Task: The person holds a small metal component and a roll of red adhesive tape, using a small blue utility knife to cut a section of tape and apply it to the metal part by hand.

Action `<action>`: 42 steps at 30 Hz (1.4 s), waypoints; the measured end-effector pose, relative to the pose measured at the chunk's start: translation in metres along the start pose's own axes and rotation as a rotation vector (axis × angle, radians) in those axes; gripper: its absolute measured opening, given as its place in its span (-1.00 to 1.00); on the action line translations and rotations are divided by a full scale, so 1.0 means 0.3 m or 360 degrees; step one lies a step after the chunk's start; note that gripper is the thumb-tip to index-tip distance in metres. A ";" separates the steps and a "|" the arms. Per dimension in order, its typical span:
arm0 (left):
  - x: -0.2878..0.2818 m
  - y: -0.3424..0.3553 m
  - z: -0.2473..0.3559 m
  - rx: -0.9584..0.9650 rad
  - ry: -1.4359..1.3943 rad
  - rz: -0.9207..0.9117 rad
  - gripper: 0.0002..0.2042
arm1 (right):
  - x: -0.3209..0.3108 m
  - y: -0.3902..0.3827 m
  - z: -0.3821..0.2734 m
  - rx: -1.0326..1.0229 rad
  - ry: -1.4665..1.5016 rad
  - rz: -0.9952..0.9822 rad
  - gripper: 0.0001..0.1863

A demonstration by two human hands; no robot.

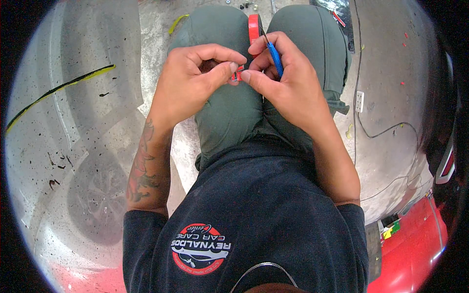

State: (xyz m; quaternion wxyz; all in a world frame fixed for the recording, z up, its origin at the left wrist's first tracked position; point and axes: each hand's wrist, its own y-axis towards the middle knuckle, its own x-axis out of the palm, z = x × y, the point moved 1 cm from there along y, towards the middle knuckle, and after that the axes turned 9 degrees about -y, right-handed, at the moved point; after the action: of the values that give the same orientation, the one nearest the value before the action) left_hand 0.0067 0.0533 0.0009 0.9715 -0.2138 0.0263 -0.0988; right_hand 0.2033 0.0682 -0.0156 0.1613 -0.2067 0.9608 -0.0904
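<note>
Over my lap, my left hand (198, 80) is closed, with thumb and fingers pinching a small red piece (237, 74) with pale and dark parts. Most of that piece is covered by fingertips, so its kind does not show. My right hand (288, 80) is closed around a slim blue-handled tool (275, 58) with a thin dark shaft pointing away from me. The right thumb tip comes right up to the red piece; whether it presses on it I cannot tell. Just beyond my hands, a roll of red tape (253, 29) stands between my knees.
A black and yellow strip (63, 93) lies at the left. On the floor at the right are a white power strip (359, 101) and a dark cable (358, 58). Small loose parts (249, 6) lie at the far edge. A shiny red panel (410, 254) is at the lower right.
</note>
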 end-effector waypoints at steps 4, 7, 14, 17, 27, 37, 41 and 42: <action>0.003 0.003 -0.007 0.0017 -0.0047 0.0009 -0.81 | -0.003 -0.001 -0.001 0.0020 -0.0009 -0.0002 -0.66; 0.004 0.004 -0.014 0.0002 -0.0034 0.0000 -0.83 | -0.004 -0.003 -0.003 0.0014 -0.0014 0.0016 -0.66; 0.008 0.002 -0.012 0.0033 0.0021 0.0000 -0.83 | 0.002 -0.002 -0.005 -0.0012 -0.0058 0.0047 -0.68; 0.011 0.001 -0.011 0.0046 0.0007 0.0019 -0.82 | 0.003 -0.004 -0.007 0.0003 -0.0085 0.0045 -0.68; 0.015 0.003 -0.014 0.0025 -0.0002 0.0007 -0.82 | 0.003 -0.005 -0.010 -0.0013 -0.0106 0.0046 -0.66; 0.016 -0.010 -0.004 -0.0021 -0.0031 -0.0046 -0.78 | 0.007 -0.007 -0.009 -0.0016 -0.0128 0.0077 -0.64; 0.032 -0.017 -0.016 -0.0062 -0.0059 0.0039 -0.76 | 0.009 -0.011 -0.010 -0.0006 -0.0137 0.0101 -0.65; 0.042 -0.018 -0.022 -0.0033 -0.0086 0.0081 -0.76 | 0.009 -0.012 -0.010 0.0006 -0.0118 0.0106 -0.65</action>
State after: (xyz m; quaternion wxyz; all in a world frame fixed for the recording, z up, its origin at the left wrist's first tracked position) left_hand 0.0173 0.0431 -0.0030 0.9718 -0.2258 0.0066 -0.0680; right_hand 0.2012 0.0643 -0.0127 0.2000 -0.1774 0.9603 -0.0792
